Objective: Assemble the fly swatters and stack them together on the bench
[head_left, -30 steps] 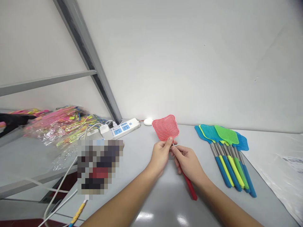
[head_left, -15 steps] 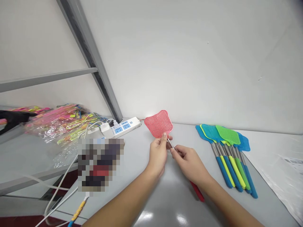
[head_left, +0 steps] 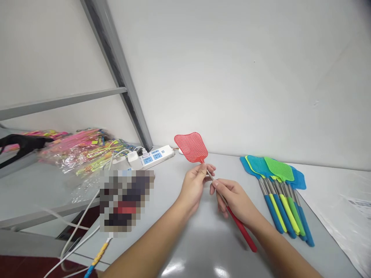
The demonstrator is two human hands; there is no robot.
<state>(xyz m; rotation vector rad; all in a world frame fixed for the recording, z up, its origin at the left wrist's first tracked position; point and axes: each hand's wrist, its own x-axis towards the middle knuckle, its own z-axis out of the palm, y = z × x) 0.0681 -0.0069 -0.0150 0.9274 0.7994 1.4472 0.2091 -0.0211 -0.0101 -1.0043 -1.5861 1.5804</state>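
Note:
I hold a red fly swatter (head_left: 191,147) above the grey table (head_left: 199,239). My left hand (head_left: 194,184) pinches its thin metal rod just under the red mesh head. My right hand (head_left: 234,200) grips the top of its red handle (head_left: 242,231), which slants down to the right over the tabletop. A short length of bare rod shows between the two hands. The mesh head is raised and tilted toward the white wall.
Several blue and green fly swatters (head_left: 279,189) lie side by side on the table's right. A white power strip (head_left: 150,157) with plugs and cables sits at the back left. Bags of colourful items (head_left: 84,148) lie further left. A grey metal frame (head_left: 121,77) leans behind.
The swatter's head has moved up and left, away from the handle, and more metal rod shows between my hands. The red handle now juts out further below my right hand.

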